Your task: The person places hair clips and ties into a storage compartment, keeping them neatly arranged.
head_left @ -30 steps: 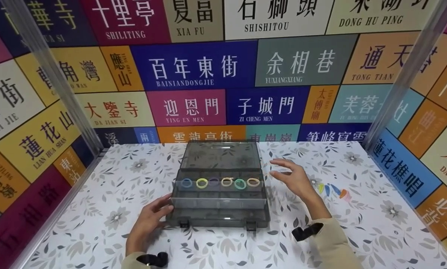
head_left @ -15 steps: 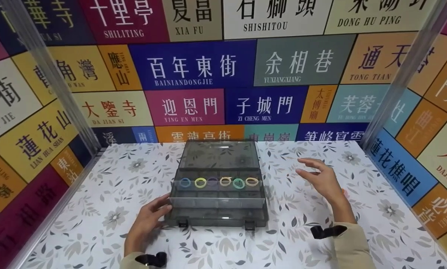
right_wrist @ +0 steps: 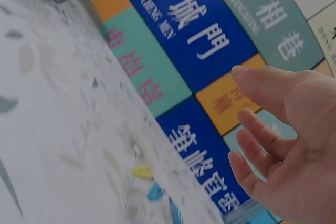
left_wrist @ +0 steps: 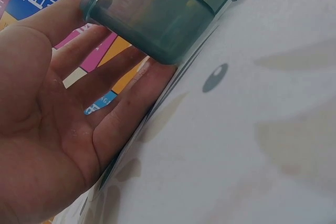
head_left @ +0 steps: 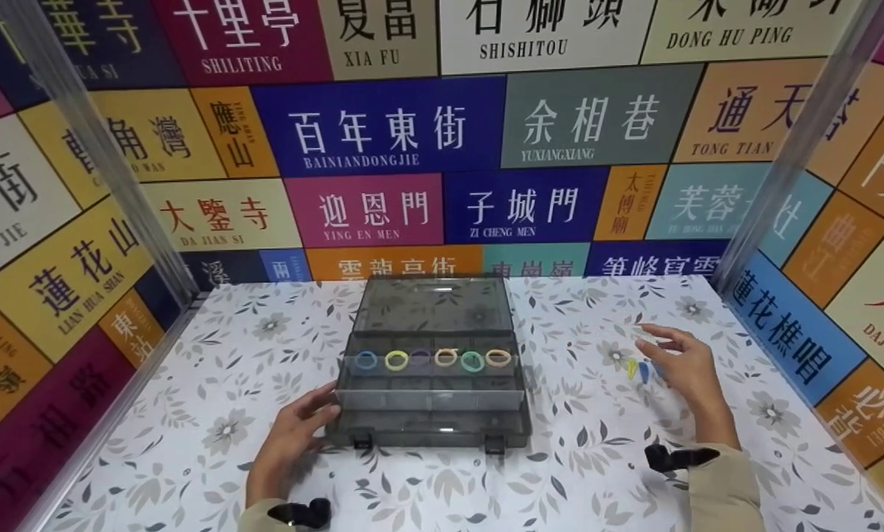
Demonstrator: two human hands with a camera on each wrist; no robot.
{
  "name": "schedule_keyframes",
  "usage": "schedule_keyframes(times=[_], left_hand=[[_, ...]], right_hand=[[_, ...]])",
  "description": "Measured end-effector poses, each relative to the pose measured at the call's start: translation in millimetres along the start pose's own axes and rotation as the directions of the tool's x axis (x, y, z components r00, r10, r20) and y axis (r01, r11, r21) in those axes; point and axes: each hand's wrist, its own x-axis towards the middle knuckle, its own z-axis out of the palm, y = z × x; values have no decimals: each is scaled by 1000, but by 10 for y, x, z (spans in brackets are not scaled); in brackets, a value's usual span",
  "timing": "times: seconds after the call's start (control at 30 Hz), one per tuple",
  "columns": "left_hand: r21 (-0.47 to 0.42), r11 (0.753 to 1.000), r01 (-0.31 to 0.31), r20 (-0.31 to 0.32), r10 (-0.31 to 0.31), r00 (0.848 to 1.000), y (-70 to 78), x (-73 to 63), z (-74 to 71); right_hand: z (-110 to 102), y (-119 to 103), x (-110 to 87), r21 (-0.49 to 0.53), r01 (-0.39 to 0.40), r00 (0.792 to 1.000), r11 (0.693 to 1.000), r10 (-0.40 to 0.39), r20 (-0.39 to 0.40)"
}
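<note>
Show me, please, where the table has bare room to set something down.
Bare tabletop lies between the storage box and the yellow piece, in front of the box, and left of the left hand. It is crowded where that hand touches the box and around the blue pieces beside the right hand.

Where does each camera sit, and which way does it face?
Head: on the person's head, looking forward and down at the open box; left hand, right hand and both sleeves show.
Left wrist: on that wrist, looking past the left hand at a box corner; only that hand shows.
Right wrist: on that wrist, looking across the table toward the wall; only the right hand shows.
Shared by head and right wrist: the yellow piece.
</note>
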Motion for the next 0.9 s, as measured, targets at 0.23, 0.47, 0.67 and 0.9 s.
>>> schedule_keyframes(times=[0.23, 0.47, 0.67, 0.9], left_hand=[[-13, 1000, -11, 0, 11, 1000, -1, -15, 10], [-10, 1000, -8, -2, 8, 1000, -10, 3, 16], [-4, 1000, -2, -2, 2, 1000, -7, -3, 15], [-37, 999, -3, -12, 3, 1000, 5, -9, 21]], right_hand=[[-137, 321, -12, 10, -150, 988, 989, 151, -37], [-182, 544, -56, 62, -287, 956, 956, 290, -34], [-191, 641, -53, 85, -398, 913, 914, 403, -65], [-142, 684, -52, 17, -393, 910, 919, 391, -137]])
